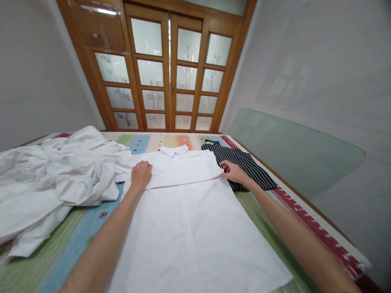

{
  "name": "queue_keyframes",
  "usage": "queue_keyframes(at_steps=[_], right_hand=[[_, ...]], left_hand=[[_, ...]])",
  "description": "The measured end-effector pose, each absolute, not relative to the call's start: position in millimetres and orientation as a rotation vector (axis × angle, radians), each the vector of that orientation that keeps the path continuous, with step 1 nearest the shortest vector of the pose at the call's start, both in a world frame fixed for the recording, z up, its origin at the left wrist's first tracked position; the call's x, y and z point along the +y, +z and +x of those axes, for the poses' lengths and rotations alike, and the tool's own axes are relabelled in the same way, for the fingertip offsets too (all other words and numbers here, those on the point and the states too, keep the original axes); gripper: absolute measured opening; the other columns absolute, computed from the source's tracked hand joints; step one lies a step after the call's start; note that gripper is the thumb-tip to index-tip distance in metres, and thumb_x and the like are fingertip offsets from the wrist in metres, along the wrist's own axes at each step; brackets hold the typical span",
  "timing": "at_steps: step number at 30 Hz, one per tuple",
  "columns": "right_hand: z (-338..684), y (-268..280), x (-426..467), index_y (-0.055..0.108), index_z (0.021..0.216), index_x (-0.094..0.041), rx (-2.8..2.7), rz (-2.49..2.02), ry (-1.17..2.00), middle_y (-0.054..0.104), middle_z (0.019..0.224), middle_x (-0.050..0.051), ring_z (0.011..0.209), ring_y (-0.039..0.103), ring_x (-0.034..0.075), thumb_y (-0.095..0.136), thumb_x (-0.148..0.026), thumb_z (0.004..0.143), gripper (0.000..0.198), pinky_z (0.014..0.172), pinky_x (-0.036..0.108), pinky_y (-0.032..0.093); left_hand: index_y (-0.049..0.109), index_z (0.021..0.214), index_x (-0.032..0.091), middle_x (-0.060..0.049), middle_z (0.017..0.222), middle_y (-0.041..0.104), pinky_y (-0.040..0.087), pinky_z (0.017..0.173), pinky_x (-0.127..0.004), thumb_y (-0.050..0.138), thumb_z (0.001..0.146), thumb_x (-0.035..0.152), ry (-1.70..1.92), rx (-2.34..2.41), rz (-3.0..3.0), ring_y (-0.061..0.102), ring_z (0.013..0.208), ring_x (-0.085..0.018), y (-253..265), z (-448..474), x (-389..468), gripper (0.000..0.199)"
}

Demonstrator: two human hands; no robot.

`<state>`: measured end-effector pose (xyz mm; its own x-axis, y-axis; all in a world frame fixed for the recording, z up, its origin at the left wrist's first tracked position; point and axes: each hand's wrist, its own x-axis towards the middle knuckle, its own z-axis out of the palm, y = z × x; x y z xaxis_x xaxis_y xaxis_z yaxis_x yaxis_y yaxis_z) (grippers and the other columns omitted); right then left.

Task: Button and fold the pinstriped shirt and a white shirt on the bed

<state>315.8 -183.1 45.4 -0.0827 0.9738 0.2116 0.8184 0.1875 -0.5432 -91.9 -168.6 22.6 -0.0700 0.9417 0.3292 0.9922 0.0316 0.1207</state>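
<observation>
A white button-up shirt (195, 228) lies front up, its collar (174, 151) at the far end and buttons down the middle. Across its chest a sleeve (183, 173) lies folded sideways. At the left end of that folded band, my left hand (141, 174) is closed on the sleeve, fingertips mostly hidden. My right hand (232, 171) pinches the sleeve fold at the shirt's right edge between thumb and fingers. Just beyond the right hand is a black-and-white striped garment (244, 162), lying flat and folded.
A large heap of crumpled white clothes (61, 175) is on the left, touching the shirt's left side. Everything lies on a colourful striped bed cover (88, 236). Wooden doors with glass panes (169, 73) stand behind, and a wall (336, 81) runs along the right.
</observation>
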Motion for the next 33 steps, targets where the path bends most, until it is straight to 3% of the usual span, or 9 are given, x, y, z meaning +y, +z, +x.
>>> queue_keyframes(at_steps=[5, 11, 18, 25, 33], right_hand=[[308.8, 33.2, -188.8, 0.065, 0.100, -0.018, -1.897, -1.631, 0.239, 0.067, 0.075, -0.001, 0.062, 0.058, 0.013, 0.071, -0.020, 0.068, 0.032, 0.065, 0.024, 0.044], [303.3, 26.2, -184.6, 0.068, 0.079, -0.018, -1.853, -1.809, 0.113, 0.069, 0.078, 0.003, 0.075, 0.062, 0.017, 0.063, -0.020, 0.077, 0.005, 0.071, 0.025, 0.043], [294.9, 25.4, -189.0, 0.063, 0.092, -0.018, -1.905, -1.822, -0.047, 0.069, 0.084, 0.004, 0.080, 0.062, 0.018, 0.053, -0.016, 0.086, 0.012, 0.071, 0.025, 0.039], [285.5, 30.7, -202.2, 0.062, 0.091, -0.017, -2.121, -1.795, -0.441, 0.066, 0.092, 0.008, 0.088, 0.057, 0.021, 0.050, -0.008, 0.082, 0.017, 0.070, 0.027, 0.036], [280.2, 30.4, -204.0, 0.066, 0.087, -0.016, -2.227, -1.837, -0.584, 0.062, 0.097, 0.012, 0.097, 0.051, 0.023, 0.051, -0.019, 0.086, 0.015, 0.066, 0.028, 0.036]], left_hand=[[0.065, 0.100, 0.015, -0.015, 0.105, 0.065, 0.043, 0.086, -0.036, 0.035, 0.096, 0.030, -0.500, -2.146, -2.038, 0.059, 0.103, -0.029, 23.3, -91.9, -168.4, 0.034], [0.065, 0.100, 0.014, -0.015, 0.104, 0.065, 0.043, 0.088, -0.037, 0.035, 0.096, 0.029, -0.509, -2.137, -2.048, 0.059, 0.102, -0.028, 23.7, -91.9, -169.6, 0.034], [0.066, 0.100, 0.012, -0.017, 0.102, 0.065, 0.044, 0.087, -0.037, 0.035, 0.095, 0.029, -0.549, -2.135, -2.061, 0.059, 0.102, -0.029, 23.5, -92.3, -169.3, 0.035], [0.066, 0.098, 0.012, -0.015, 0.102, 0.066, 0.046, 0.086, -0.037, 0.037, 0.094, 0.028, -0.522, -2.113, -2.025, 0.061, 0.099, -0.029, 20.1, -93.0, -166.4, 0.033], [0.067, 0.099, 0.011, -0.015, 0.101, 0.067, 0.046, 0.085, -0.036, 0.037, 0.094, 0.027, -0.502, -2.109, -2.012, 0.062, 0.099, -0.028, 19.6, -92.7, -166.3, 0.034]])
